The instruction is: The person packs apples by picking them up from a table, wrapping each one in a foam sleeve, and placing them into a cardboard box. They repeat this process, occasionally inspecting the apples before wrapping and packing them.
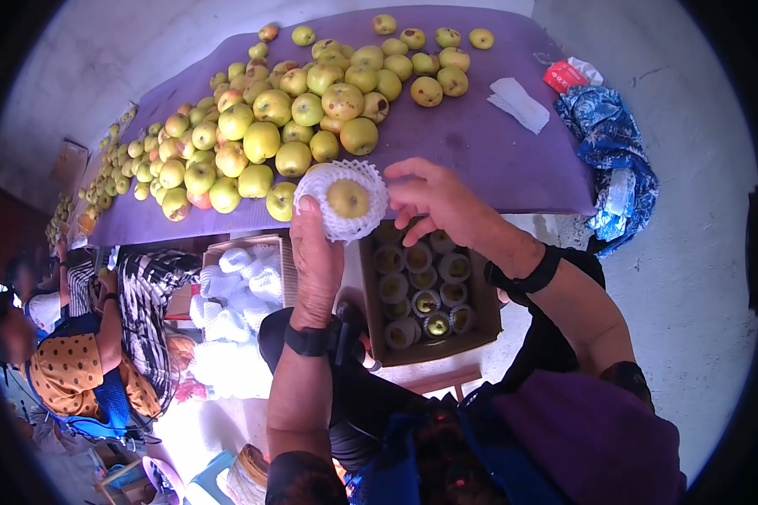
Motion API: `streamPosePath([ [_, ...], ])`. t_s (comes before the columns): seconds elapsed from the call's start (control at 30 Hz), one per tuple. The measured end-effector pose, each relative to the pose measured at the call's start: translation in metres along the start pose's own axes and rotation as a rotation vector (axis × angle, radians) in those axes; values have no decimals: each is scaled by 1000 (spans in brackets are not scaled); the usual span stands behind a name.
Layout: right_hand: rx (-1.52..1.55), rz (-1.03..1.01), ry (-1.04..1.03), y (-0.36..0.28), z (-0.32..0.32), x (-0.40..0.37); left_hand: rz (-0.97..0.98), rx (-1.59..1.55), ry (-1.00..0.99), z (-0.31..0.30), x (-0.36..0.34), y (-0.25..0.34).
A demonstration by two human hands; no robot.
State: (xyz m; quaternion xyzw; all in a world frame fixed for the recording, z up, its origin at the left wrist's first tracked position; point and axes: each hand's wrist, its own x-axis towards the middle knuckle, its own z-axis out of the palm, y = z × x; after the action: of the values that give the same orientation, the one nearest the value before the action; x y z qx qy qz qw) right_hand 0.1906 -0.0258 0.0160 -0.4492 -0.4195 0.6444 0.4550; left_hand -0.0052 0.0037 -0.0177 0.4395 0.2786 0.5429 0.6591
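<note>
My left hand (pixel 318 257) is closed around a yellow-green apple (pixel 348 199) wrapped in a white foam net (pixel 367 225), held up at the table's front edge. The apple's bare end shows through the opening of the net. To the right of it is my right hand (pixel 436 202), fingers spread and bent, holding nothing; a small gap seems to separate it from the net. Below my hands stands a cardboard box (pixel 490 326) with several net-wrapped apples (pixel 424 300) in rows. A large heap of loose apples (pixel 272 107) lies just beyond my left hand.
The purple-covered table (pixel 514 181) also bears a white paper (pixel 519 105) and a red packet (pixel 564 76). Blue patterned cloth (pixel 611 143) hangs at its right end. A carton of white foam nets (pixel 242 282) stands left of my legs. Two people (pixel 76 362) sit at the far left.
</note>
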Motion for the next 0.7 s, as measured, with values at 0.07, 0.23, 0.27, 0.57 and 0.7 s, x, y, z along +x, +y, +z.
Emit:
streamPosePath([
  [0.07, 101, 72, 54, -5, 3, -1, 37, 107, 5, -5, -1, -3],
  [0.23, -31, 20, -2, 13, 6, 4, 139, 240, -5, 1, -5, -8],
  [0.27, -32, 21, -4, 15, 5, 4, 208, 422, -5, -2, -4, -11],
  [0.57, 170, -88, -93, 26, 6, 5, -158, -363, 21, 2, 0, -5],
  [0.7, 88, -93, -54, 41, 2, 8, -193, -497, -107, 4, 2, -15],
])
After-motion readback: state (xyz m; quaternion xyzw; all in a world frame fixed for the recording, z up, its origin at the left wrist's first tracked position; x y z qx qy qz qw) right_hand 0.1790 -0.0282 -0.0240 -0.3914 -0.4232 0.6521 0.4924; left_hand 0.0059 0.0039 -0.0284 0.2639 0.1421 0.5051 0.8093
